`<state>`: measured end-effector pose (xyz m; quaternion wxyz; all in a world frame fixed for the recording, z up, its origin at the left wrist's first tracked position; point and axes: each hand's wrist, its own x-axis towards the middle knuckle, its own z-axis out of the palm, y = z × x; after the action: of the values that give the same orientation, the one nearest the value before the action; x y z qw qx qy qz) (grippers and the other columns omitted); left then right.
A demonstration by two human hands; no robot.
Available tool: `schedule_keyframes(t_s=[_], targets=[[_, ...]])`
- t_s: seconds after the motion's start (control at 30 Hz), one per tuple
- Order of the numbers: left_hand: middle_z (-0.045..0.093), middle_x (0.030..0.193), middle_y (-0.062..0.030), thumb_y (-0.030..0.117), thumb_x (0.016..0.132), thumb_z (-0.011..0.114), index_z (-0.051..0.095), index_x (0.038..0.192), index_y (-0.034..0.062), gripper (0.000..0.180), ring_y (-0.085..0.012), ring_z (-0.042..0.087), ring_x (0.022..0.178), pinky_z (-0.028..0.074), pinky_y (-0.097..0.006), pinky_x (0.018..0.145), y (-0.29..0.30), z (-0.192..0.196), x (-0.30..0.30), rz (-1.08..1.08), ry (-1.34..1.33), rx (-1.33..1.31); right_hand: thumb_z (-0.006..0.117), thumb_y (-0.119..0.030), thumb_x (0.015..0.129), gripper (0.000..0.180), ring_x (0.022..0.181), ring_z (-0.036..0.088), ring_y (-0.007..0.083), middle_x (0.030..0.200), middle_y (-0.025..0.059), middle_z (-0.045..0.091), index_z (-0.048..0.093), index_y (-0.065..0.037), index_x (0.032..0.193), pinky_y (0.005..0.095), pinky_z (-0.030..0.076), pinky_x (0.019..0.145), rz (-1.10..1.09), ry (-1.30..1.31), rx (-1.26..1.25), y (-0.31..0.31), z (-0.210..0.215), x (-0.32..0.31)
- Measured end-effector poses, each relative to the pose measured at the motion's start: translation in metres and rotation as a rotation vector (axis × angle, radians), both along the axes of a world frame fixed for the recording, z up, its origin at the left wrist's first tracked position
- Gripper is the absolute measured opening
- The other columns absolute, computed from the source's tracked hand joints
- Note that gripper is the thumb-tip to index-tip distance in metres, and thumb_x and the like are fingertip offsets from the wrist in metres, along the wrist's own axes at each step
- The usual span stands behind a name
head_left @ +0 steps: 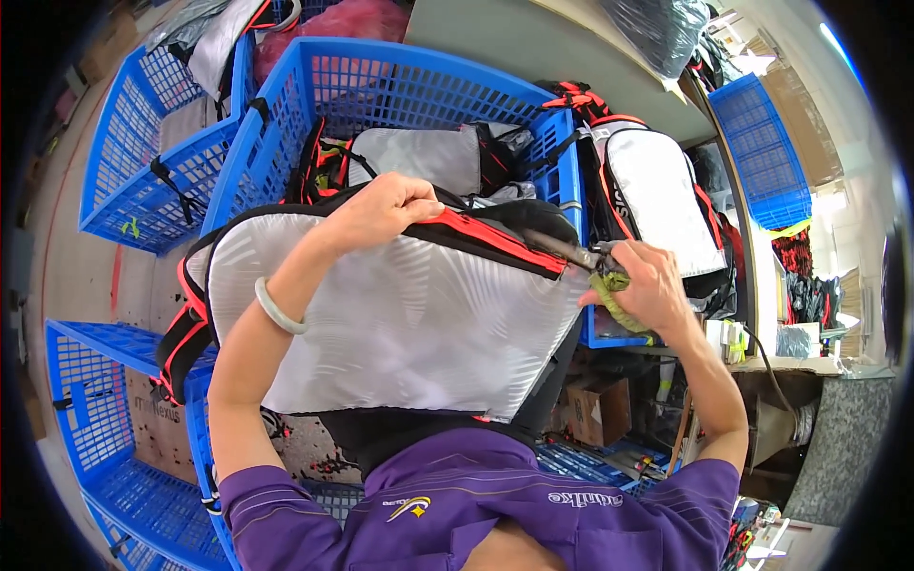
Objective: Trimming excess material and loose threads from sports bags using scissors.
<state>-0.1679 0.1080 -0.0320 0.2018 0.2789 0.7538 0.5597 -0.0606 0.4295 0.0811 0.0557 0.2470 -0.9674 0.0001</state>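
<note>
Across the frame's centre: one silver bag point(381, 309), lying broad face up, red zip point(476, 229) already fitted. Left hand point(388, 209) is pinching the edge beside the zip; right hand point(652, 281) is clasping scissors point(611, 293) near its right end. Trimming is seemingly under way, remainder untellable. Second bag point(419, 157) is lying upper centre, third bag point(657, 190) upper right.
</note>
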Motion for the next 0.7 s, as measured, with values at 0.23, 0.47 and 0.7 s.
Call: schedule_keyframes(t_s=[0.23,0.47,0.7], targets=[[0.054,0.059,-0.0052,0.019,0.085,0.063,0.064,0.079,-0.0031,0.023,-0.0105,0.048,0.058,0.038,-0.031,0.054,-0.059,0.010,-0.011,-0.109,0.290,-0.261,0.086,-0.033,0.061,0.050,0.056,0.048,0.0308,0.064,0.0120,0.050,0.048,-0.002,0.074,0.0354,0.041,0.053,-0.197,0.078,-0.324,-0.004,-0.046,0.010],[0.040,0.054,-0.0016,0.015,0.084,0.064,0.055,0.070,-0.0036,0.025,-0.0065,0.038,0.055,0.032,-0.030,0.049,-0.056,0.049,0.048,0.103,-0.007,-0.260,0.085,-0.031,0.064,0.050,0.059,0.049,0.0312,0.066,0.0145,0.051,0.048,-0.001,0.078,0.0369,0.040,0.056,-0.299,0.161,-0.551,0.018,-0.119,-0.022],[0.038,0.057,0.0049,0.013,0.088,0.061,0.054,0.067,-0.0014,0.027,-0.0040,0.033,0.056,0.026,-0.027,0.049,-0.050,0.063,0.073,0.252,-0.029,-0.419,0.084,-0.017,0.067,0.042,0.062,0.047,0.0151,0.069,0.0044,0.052,0.053,0.000,0.090,0.0288,0.043,0.060,-0.363,0.217,-0.846,0.002,-0.124,-0.018]])
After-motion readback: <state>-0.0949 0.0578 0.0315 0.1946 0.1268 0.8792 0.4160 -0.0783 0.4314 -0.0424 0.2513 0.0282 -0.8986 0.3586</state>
